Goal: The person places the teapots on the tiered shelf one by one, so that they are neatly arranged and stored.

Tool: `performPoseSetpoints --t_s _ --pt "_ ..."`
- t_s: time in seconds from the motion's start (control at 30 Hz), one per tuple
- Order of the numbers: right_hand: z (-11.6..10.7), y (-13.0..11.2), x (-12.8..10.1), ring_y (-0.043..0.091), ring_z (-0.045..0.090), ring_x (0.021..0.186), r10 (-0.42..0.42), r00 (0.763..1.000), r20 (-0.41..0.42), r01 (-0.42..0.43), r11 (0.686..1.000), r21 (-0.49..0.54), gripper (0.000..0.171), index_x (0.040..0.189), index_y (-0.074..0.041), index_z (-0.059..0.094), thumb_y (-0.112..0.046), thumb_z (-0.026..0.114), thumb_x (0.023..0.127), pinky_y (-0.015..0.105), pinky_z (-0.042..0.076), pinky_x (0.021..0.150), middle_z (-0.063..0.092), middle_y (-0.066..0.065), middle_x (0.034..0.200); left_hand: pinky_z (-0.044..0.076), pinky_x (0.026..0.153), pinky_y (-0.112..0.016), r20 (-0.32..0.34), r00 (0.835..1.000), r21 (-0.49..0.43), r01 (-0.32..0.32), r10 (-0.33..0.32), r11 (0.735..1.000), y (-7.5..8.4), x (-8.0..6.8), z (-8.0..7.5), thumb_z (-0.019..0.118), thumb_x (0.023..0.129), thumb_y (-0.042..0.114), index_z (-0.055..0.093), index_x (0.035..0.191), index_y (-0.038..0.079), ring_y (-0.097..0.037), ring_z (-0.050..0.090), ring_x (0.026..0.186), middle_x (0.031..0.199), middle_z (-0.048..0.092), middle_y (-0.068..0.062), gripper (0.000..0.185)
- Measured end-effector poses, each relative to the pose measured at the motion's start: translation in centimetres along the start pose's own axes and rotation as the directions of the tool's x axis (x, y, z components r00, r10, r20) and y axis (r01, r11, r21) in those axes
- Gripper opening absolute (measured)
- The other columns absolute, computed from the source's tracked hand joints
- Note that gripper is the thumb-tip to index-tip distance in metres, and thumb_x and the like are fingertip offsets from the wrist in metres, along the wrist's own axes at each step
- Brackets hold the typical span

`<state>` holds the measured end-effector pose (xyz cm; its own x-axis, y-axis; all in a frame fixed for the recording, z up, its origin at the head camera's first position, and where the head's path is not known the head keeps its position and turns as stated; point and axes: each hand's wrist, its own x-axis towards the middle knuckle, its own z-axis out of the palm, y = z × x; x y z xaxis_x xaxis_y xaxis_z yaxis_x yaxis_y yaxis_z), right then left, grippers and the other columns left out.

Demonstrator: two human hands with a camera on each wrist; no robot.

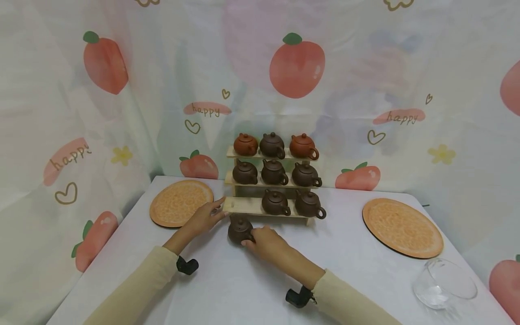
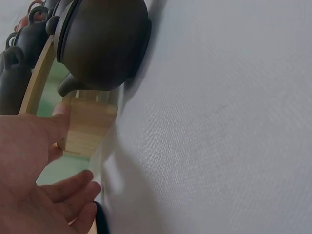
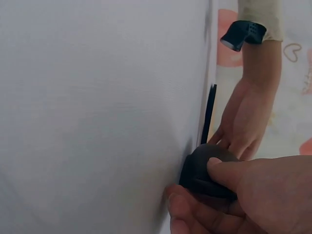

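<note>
My right hand (image 1: 269,243) grips a dark brown teapot (image 1: 239,230) by its right side, in front of the bottom tier of a wooden stepped rack (image 1: 248,206). In the right wrist view, the thumb presses on the teapot (image 3: 214,152) and the fingers curl beneath it. The teapot (image 2: 105,44) is upright, its base close to the white cloth in the left wrist view. My left hand (image 1: 206,219) holds the left end of the bottom shelf, thumb at the front corner and index finger at the back. Its other fingers (image 2: 73,187) hang loose.
Two dark teapots (image 1: 275,202) stand on the bottom tier, right of a bare stretch of shelf. More teapots, dark and reddish (image 1: 245,145), line the upper tiers. Orange round mats lie at left (image 1: 180,203) and right (image 1: 402,228). A clear glass (image 1: 436,289) stands at the right front.
</note>
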<state>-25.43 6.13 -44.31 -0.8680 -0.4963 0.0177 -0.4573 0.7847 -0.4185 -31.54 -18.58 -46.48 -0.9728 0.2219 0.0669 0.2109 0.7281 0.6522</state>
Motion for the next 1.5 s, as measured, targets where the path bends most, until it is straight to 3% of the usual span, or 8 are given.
performPoseSetpoints --t_s 0.17,0.3,0.53,0.7,0.9,1.5 --pt "0.2 0.1 -0.2 0.022 0.069 0.074 -0.014 1.0 -0.013 0.013 0.999 -0.032 0.024 0.094 -0.003 0.071 -0.025 0.072 0.102 0.036 0.051 0.062 0.071 0.008 0.079 0.048 0.111 -0.059 0.008 1.0 -0.006 0.01 -0.01 1.0 0.1 0.1 0.0 0.062 0.108 0.034 0.036 0.165 0.011 -0.043 0.055 0.138 0.157 0.049 -0.028 0.067" --pt "0.3 0.4 -0.5 0.029 0.074 0.085 -0.019 1.0 -0.023 0.018 0.999 -0.037 0.023 0.1 -0.001 0.073 -0.024 0.072 0.102 0.04 0.054 0.068 0.074 0.012 0.087 0.048 0.111 -0.059 0.019 0.999 -0.009 0.027 -0.026 1.0 0.0 0.1 0.1 0.062 0.108 0.035 0.035 0.165 0.012 -0.044 0.055 0.139 0.156 0.049 -0.028 0.067" --pt "-0.1 1.2 -1.4 0.025 0.072 0.081 -0.044 0.999 -0.032 0.044 0.999 -0.016 0.021 0.097 -0.004 0.071 -0.024 0.071 0.102 0.036 0.051 0.066 0.071 0.007 0.081 0.048 0.111 -0.059 0.006 1.0 -0.014 0.001 -0.001 1.0 0.0 0.0 0.0 0.062 0.109 0.031 0.035 0.165 0.009 -0.044 0.055 0.139 0.157 0.048 -0.029 0.066" --pt "-0.4 1.7 -2.1 0.015 0.061 0.069 -0.108 0.992 -0.06 0.109 0.994 0.024 0.019 0.09 -0.007 0.067 -0.02 0.071 0.102 0.033 0.046 0.061 0.063 0.002 0.071 0.048 0.112 -0.059 0.003 1.0 -0.019 -0.004 0.004 1.0 0.0 0.0 0.0 0.062 0.109 0.03 0.036 0.164 0.008 -0.044 0.056 0.138 0.157 0.049 -0.028 0.065" --pt "-0.7 2.1 -2.4 0.011 0.052 0.066 -0.123 0.99 -0.073 0.127 0.991 0.052 0.019 0.088 -0.008 0.065 -0.019 0.07 0.103 0.031 0.045 0.061 0.058 -0.003 0.069 0.048 0.112 -0.058 0.006 1.0 -0.036 -0.01 0.011 0.999 0.0 0.1 0.0 0.062 0.109 0.03 0.036 0.164 0.007 -0.044 0.056 0.139 0.159 0.047 -0.027 0.065" --pt "-4.1 1.1 0.1 0.01 0.054 0.057 -0.057 0.988 -0.145 0.075 0.99 0.122 0.019 0.09 -0.005 0.064 -0.016 0.066 0.105 0.024 0.042 0.054 0.058 0.0 0.064 0.049 0.111 -0.058 0.012 1.0 -0.045 -0.028 0.029 0.999 0.1 0.0 -0.1 0.061 0.109 0.026 0.036 0.164 0.005 -0.044 0.056 0.139 0.157 0.049 -0.028 0.063"
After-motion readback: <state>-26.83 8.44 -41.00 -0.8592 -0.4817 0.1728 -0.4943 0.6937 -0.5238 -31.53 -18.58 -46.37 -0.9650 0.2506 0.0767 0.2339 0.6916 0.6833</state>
